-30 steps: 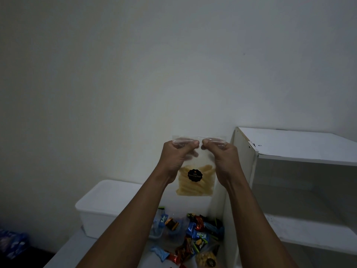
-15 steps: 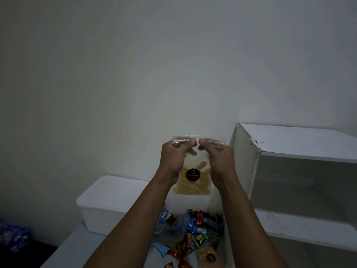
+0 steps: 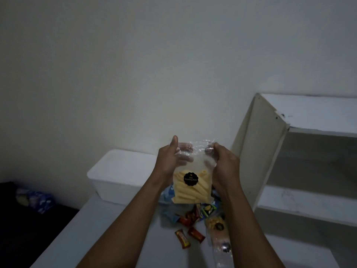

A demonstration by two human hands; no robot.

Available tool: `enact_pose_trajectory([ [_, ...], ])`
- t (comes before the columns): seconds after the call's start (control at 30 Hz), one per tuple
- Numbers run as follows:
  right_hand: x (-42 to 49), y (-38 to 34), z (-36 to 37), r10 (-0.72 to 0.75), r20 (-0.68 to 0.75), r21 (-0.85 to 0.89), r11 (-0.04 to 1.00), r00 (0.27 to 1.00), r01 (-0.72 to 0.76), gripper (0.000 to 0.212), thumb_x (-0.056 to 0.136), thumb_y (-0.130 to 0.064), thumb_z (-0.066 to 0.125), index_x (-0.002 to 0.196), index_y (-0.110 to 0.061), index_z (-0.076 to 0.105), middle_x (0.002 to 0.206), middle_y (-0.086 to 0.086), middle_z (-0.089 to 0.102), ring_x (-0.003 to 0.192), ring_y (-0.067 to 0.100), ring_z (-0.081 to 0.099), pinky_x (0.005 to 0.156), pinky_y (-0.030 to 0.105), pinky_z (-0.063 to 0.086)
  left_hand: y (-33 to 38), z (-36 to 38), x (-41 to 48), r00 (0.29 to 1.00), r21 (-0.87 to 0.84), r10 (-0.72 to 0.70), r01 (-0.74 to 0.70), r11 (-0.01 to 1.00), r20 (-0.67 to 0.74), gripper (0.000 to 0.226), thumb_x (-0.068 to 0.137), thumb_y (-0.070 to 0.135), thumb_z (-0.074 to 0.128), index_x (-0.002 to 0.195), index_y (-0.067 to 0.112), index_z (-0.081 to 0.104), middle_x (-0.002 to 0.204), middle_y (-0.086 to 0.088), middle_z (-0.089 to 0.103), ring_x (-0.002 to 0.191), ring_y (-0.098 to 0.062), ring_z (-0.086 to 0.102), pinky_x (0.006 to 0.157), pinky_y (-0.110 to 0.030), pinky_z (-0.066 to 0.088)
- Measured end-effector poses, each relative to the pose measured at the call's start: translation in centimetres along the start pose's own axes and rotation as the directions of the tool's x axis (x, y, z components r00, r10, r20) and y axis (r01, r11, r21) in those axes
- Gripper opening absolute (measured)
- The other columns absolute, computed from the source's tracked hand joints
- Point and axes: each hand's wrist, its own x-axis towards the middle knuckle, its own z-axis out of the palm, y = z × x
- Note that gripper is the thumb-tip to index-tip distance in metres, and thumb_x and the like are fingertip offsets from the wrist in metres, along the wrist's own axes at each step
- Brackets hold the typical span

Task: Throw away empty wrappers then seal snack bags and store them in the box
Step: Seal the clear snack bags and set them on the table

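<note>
Your left hand [image 3: 170,159] and right hand [image 3: 224,161] slide out from mid-seal, gripping the snack bag [image 3: 190,192] by its upper sides above the candies [image 3: 190,219]. Seal likely done; the box [image 3: 119,171] is next.

We find the wall [image 3: 135,74] close behind the white box [image 3: 123,171], whose lid is on. Right of the box, scattered sweets [image 3: 190,219] and a tall shelf [image 3: 270,151] stand in the way; before the box, open table [image 3: 116,238] gives passage.
</note>
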Motion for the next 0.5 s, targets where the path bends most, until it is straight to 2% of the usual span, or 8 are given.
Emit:
enact_pose_trajectory([
  [0.1,-0.5,3.7,-0.9,0.014,0.03,-0.194,0.981,0.999,-0.008,0.017,0.096,-0.02,0.061,0.092,-0.015,0.077,0.078,-0.001,0.074,0.076,0.013,0.064,0.069,0.031,0.05,-4.1,-2.1,0.4,0.964,0.141,-0.049,0.089,0.986,-0.262,0.038,0.092,0.051,0.059,0.101,0.016,0.069,0.103,-0.002,0.071,0.09,-0.019,0.067,0.073,-0.029,0.047],
  [0.17,-1.1,5.9,-1.4,0.04,0.041,-0.264,0.964,0.998,-0.028,0.012,0.095,-0.017,0.063,0.097,-0.017,0.075,0.086,0.002,0.076,0.075,0.012,0.066,0.068,0.027,0.054,-6.5,-3.8,0.1,0.898,0.159,-0.083,0.166,0.973,-0.433,0.05,0.081,0.051,0.073,0.114,0.016,0.06,0.115,-0.003,0.059,0.102,-0.018,0.059,0.079,-0.026,0.045],
  [0.2,-1.5,7.0,-1.5,0.037,0.055,-0.294,0.956,0.998,-0.019,0.011,0.095,-0.014,0.064,0.099,-0.017,0.074,0.09,0.003,0.077,0.075,0.012,0.068,0.068,0.025,0.056,-7.6,-4.6,-0.1,0.871,0.149,-0.109,0.203,0.968,-0.479,0.056,0.077,0.051,0.077,0.113,0.014,0.058,0.114,-0.004,0.057,0.101,-0.019,0.058,0.078,-0.025,0.044],
  [0.27,-2.3,8.9,-1.4,0.026,0.092,-0.359,0.933,0.995,0.009,0.013,0.095,-0.009,0.063,0.101,-0.014,0.073,0.093,0.003,0.077,0.079,0.013,0.072,0.07,0.021,0.056,-9.2,-5.7,-0.2,0.865,0.11,-0.221,0.299,0.948,-0.451,0.053,0.073,0.051,0.08,0.095,0.007,0.061,0.096,-0.009,0.064,0.084,-0.021,0.061,0.068,-0.026,0.047],
  [0.33,-3.0,10.8,-1.4,0.041,0.122,-0.394,0.919,0.992,0.011,0.013,0.094,-0.005,0.062,0.101,-0.006,0.073,0.093,0.004,0.076,0.082,0.012,0.072,0.07,0.016,0.054,-10.2,-6.4,-0.2,0.852,-0.048,-0.413,0.421,0.906,-0.321,0.042,0.075,0.044,0.082,0.081,0.008,0.06,0.076,-0.009,0.06,0.067,-0.021,0.059,0.056,-0.027,0.047],
  [0.4,-3.6,12.5,-1.3,0.082,0.157,-0.425,0.905,0.984,-0.008,0.012,0.091,-0.002,0.064,0.099,-0.003,0.073,0.094,0.006,0.076,0.086,0.011,0.072,0.075,0.02,0.056,-11.1,-7.4,0.0,0.824,-0.196,-0.526,0.491,0.849,-0.211,0.032,0.079,0.035,0.081,0.086,0.009,0.063,0.079,-0.006,0.061,0.069,-0.021,0.063,0.057,-0.03,0.053],
  [0.5,-3.9,15.0,-1.3,0.186,0.18,-0.462,0.883,0.966,-0.084,0.013,0.091,0.002,0.062,0.099,0.0,0.072,0.099,0.008,0.075,0.095,0.018,0.07,0.079,0.03,0.059,-12.5,-9.3,0.6,0.814,-0.312,-0.565,0.506,0.804,-0.135,0.018,0.086,0.022,0.074,0.094,0.007,0.067,0.087,-0.006,0.068,0.082,-0.021,0.069,0.069,-0.035,0.06],
])
